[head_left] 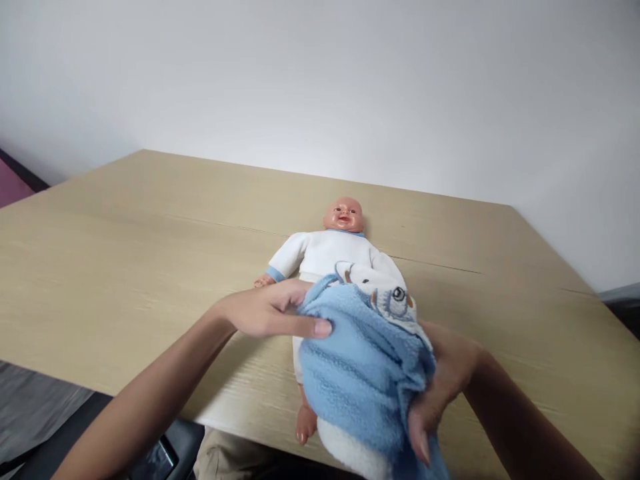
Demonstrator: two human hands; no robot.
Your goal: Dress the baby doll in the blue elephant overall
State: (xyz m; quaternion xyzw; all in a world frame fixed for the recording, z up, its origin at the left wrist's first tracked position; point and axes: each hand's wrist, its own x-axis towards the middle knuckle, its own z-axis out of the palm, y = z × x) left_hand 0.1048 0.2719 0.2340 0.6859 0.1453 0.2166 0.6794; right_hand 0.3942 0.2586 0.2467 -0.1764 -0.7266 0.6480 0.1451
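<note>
A baby doll (337, 252) in a white top with blue collar and cuff lies on its back, head toward the wall. Above its lower body I hold a blue fleece garment (357, 360) with white fluffy trim and a stitched animal face. My left hand (277, 310) pinches its left edge, thumb on top. On the other side, my right hand (440, 387) grips the bunched right edge, with the thumb in front and the fingers mostly behind the cloth. The garment hides the doll's belly and one leg; one bare foot (306, 421) shows beside it.
The wooden table (150, 247) has seam lines across it and stands near a white wall (320, 93). Below the front edge are a dark chair part (187, 443) and beige trousers (230, 457). Something pink (14, 183) shows at far left.
</note>
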